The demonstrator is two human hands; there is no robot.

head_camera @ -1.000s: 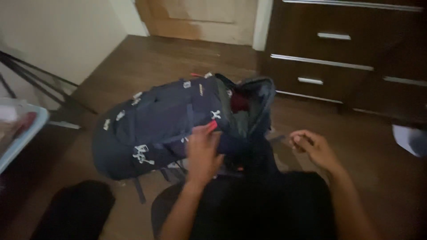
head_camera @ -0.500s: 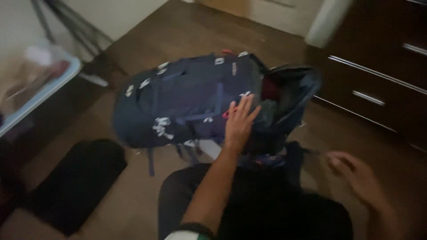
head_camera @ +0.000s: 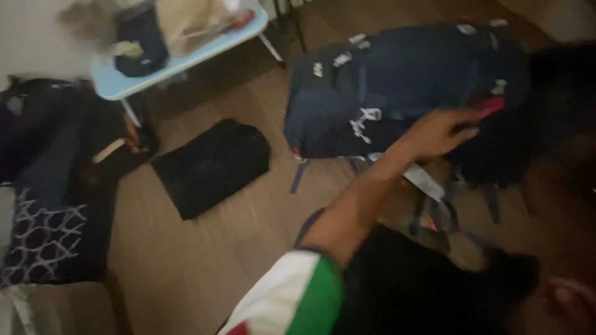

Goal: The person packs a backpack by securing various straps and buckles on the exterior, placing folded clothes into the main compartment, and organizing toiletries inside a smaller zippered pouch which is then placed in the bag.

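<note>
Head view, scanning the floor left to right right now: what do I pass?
Dark bags piled at the left → light blue table → flat black bag on the floor → navy backpack, with the left hand resting on it.

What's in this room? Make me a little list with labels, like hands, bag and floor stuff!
Left hand: resting on the side of the backpack, fingers spread
Right hand: blurred at the lower right corner, grip cannot be told
Backpack: dark blue, lying on the wooden floor, straps trailing beneath it
Folded black cloth: flat on the floor, left of the backpack
Small table: light blue top, cluttered with blurred things
Sleeve: white and green, on the left arm
</note>
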